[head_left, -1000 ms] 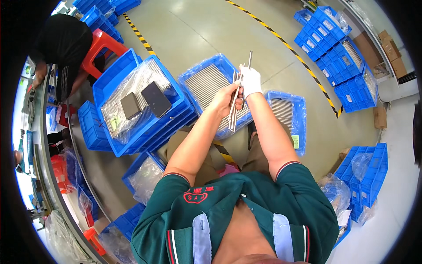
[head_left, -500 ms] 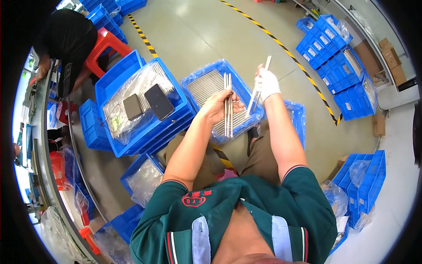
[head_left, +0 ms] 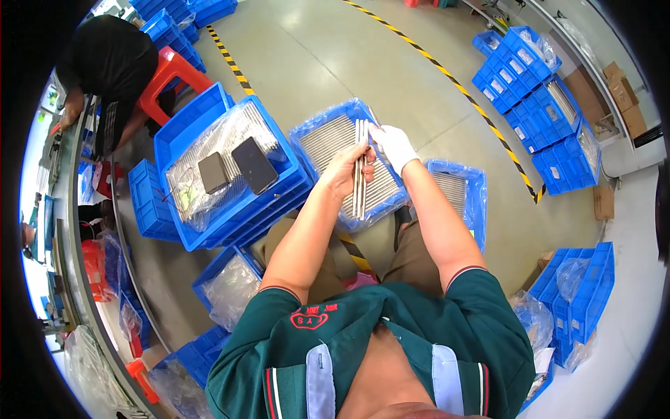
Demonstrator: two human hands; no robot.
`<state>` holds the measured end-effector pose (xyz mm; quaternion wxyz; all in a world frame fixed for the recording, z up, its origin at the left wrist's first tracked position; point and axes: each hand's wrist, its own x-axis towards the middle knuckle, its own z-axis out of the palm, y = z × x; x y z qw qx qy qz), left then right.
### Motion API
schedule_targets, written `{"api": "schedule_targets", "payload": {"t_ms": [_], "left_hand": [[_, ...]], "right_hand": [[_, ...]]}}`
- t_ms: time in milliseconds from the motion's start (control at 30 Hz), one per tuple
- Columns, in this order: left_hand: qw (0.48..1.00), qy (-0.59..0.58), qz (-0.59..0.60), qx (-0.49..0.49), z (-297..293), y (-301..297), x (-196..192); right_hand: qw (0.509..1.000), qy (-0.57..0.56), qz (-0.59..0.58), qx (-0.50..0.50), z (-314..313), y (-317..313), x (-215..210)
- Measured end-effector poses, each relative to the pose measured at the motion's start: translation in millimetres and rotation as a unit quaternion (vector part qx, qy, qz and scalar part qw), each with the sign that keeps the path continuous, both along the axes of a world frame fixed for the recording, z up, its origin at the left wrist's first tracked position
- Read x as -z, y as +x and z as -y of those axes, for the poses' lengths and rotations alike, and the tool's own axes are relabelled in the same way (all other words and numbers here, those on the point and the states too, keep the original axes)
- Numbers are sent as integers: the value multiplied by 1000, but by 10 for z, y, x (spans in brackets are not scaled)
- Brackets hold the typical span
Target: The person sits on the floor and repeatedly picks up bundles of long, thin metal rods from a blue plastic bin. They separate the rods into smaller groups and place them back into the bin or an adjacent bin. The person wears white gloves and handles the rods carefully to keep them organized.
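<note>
A bundle of several thin silvery metal rods [head_left: 359,183] stands lengthwise in my bare left hand [head_left: 345,171], whose fingers are wrapped round it. Close against the bundle's upper right side is my right hand [head_left: 395,146], in a white glove. Its fingers are drawn together toward the rods, and what they hold is hidden. Beneath both hands is a blue crate [head_left: 301,130] lined with clear plastic, with rows of similar rods [head_left: 328,140] in it.
A second lined crate [head_left: 480,183] with rods sits to the right. At left, stacked blue crates [head_left: 279,209] bear a phone [head_left: 253,165] and a dark flat box [head_left: 213,172]. A person in black [head_left: 112,59] works by a red stool [head_left: 164,77]. More crates [head_left: 558,150] stand right.
My right hand has come left and inward to the bundle; the loose rods it held out to the right no longer show there. My left hand keeps its grip, almost unmoved.
</note>
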<state>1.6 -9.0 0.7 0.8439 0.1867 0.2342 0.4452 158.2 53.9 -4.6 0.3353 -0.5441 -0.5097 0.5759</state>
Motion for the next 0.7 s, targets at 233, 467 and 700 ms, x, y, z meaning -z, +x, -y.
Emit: {"api": "schedule_targets", "payload": {"t_ms": [233,467,700], "left_hand": [[981,31,-95,-164,-84,-175,-82],[947,38,-98,-303,-230,-473,-185],[955,7,-49,-292,-242,-465,-209]], "right_hand": [[930,-177,-321,4,173,94,-296],[972,-123,-167,-110,594,31,-574],[979,-69,-114,-153,742,-78,-644]]}}
